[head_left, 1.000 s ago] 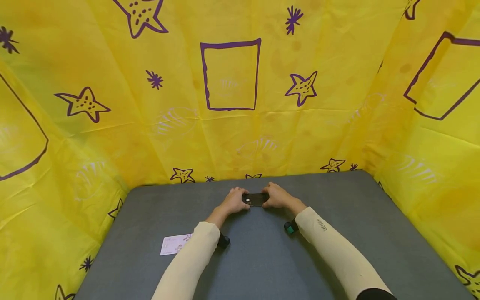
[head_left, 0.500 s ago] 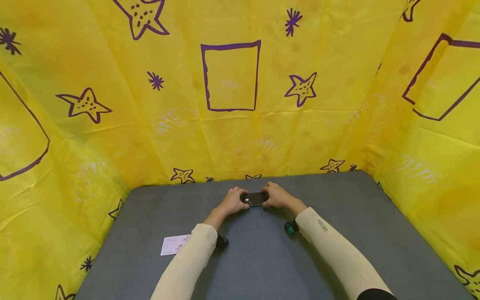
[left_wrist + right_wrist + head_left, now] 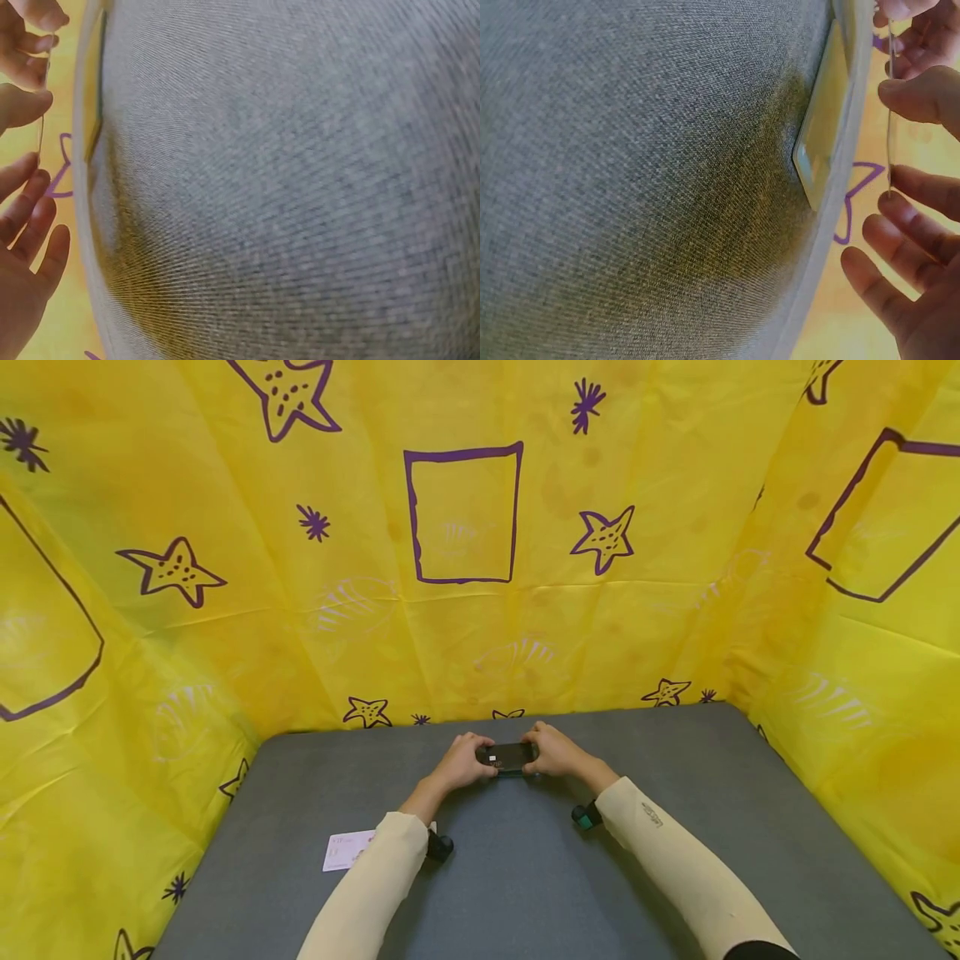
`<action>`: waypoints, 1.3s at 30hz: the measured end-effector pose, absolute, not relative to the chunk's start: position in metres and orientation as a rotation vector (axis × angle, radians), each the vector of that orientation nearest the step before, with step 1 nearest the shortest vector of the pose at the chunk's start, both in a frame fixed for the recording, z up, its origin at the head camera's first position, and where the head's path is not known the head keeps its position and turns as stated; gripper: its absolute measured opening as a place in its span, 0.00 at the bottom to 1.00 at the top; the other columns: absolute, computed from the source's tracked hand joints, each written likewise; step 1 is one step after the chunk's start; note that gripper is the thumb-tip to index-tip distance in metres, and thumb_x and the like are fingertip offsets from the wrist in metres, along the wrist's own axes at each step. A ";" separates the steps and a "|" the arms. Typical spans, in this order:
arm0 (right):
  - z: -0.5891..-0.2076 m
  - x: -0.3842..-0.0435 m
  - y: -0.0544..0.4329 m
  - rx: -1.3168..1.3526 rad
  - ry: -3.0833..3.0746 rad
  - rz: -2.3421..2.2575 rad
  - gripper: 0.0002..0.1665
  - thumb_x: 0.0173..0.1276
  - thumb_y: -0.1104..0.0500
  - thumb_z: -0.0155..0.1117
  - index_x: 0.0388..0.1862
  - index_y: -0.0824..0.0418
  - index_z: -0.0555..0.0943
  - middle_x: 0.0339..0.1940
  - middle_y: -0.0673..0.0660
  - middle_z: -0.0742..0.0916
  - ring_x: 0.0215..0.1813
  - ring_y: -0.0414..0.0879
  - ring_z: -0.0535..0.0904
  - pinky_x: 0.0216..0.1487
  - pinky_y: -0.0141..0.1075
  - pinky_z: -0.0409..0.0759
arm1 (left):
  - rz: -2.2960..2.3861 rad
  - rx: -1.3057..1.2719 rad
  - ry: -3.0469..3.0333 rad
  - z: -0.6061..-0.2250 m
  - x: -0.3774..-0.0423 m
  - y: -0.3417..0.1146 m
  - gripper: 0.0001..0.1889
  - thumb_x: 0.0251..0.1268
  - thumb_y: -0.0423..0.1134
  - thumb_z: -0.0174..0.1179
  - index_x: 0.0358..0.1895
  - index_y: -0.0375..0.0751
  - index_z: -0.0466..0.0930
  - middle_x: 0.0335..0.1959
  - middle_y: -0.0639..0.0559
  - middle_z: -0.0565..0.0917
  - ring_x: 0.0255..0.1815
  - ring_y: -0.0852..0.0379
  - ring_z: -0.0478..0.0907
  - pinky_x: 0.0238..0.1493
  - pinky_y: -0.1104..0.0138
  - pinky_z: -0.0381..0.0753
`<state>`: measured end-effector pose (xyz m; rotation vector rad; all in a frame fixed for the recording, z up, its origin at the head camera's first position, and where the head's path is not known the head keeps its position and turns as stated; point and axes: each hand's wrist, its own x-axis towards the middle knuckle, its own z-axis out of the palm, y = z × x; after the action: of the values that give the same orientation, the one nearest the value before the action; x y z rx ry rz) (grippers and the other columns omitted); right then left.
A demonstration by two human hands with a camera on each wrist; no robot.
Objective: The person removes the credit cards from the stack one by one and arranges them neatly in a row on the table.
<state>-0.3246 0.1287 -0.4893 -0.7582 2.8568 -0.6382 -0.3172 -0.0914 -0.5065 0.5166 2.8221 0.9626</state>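
Near the far edge of the table, both hands hold a thin dark card (image 3: 507,757) with a small white square and "VIP" lettering. My left hand (image 3: 462,762) pinches its left end between thumb and fingers, and my right hand (image 3: 552,752) pinches the right end. The wrist views show the card edge-on, raised off the tabletop. Beneath it a flat, glossy slab with a teal edge (image 3: 821,127) lies on the table; in the head view the card and hands mostly cover it, so its kind is unclear.
A pale pink card (image 3: 347,850) lies on the grey table (image 3: 517,877) at the left, partly hidden by the left sleeve (image 3: 375,885). Yellow patterned cloth (image 3: 465,643) hangs behind the table and along both sides.
The left hand has shifted slightly left and up, with the dark card's left end. More of the teal-edged slab shows below the card. The left sleeve covers more of the pink card.
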 end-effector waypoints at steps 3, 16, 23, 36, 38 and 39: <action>-0.489 -0.322 0.130 -0.769 2.871 -0.671 0.31 0.58 0.52 0.72 0.58 0.65 0.78 0.47 0.58 0.78 0.43 0.47 0.72 0.46 0.42 0.72 | 0.973 0.517 2.821 -0.504 -0.316 -0.092 0.28 0.54 0.42 0.71 0.60 0.42 0.78 0.54 0.43 0.77 0.54 0.47 0.69 0.55 0.53 0.71; -0.480 -0.307 0.128 -0.852 2.904 -0.785 0.30 0.57 0.52 0.73 0.57 0.64 0.79 0.46 0.57 0.76 0.41 0.45 0.70 0.42 0.39 0.69 | 1.049 0.546 2.829 -0.494 -0.306 -0.103 0.27 0.53 0.42 0.72 0.58 0.44 0.79 0.54 0.45 0.77 0.55 0.47 0.70 0.55 0.51 0.73; -0.486 -0.299 0.127 -0.875 2.908 -0.873 0.29 0.57 0.53 0.74 0.55 0.63 0.79 0.46 0.56 0.76 0.43 0.45 0.71 0.44 0.39 0.70 | 1.080 0.558 2.839 -0.490 -0.294 -0.109 0.27 0.51 0.42 0.73 0.57 0.43 0.79 0.53 0.45 0.77 0.55 0.47 0.71 0.56 0.51 0.73; -0.489 -0.287 0.122 -0.934 2.873 -1.023 0.30 0.54 0.54 0.74 0.55 0.63 0.80 0.46 0.56 0.76 0.42 0.47 0.72 0.43 0.38 0.71 | 1.155 0.576 2.840 -0.486 -0.274 -0.120 0.26 0.50 0.42 0.74 0.55 0.43 0.80 0.51 0.44 0.78 0.54 0.47 0.71 0.55 0.50 0.72; -0.490 -0.285 0.121 -0.960 2.870 -1.049 0.30 0.53 0.54 0.74 0.54 0.64 0.79 0.46 0.56 0.76 0.42 0.48 0.72 0.42 0.38 0.71 | 1.154 0.573 2.839 -0.486 -0.272 -0.121 0.26 0.50 0.42 0.74 0.55 0.43 0.80 0.51 0.45 0.78 0.54 0.47 0.70 0.55 0.50 0.72; -0.491 -0.285 0.121 -0.987 2.876 -1.049 0.29 0.54 0.54 0.74 0.54 0.65 0.79 0.45 0.57 0.76 0.41 0.48 0.71 0.41 0.37 0.71 | 1.153 0.572 2.839 -0.485 -0.270 -0.122 0.26 0.50 0.42 0.74 0.55 0.43 0.80 0.51 0.45 0.78 0.53 0.47 0.70 0.55 0.50 0.72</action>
<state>-0.2845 0.1206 -0.4912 -0.9868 2.8756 -1.0486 -0.2702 -0.1221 -0.4855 0.5719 2.8390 1.1533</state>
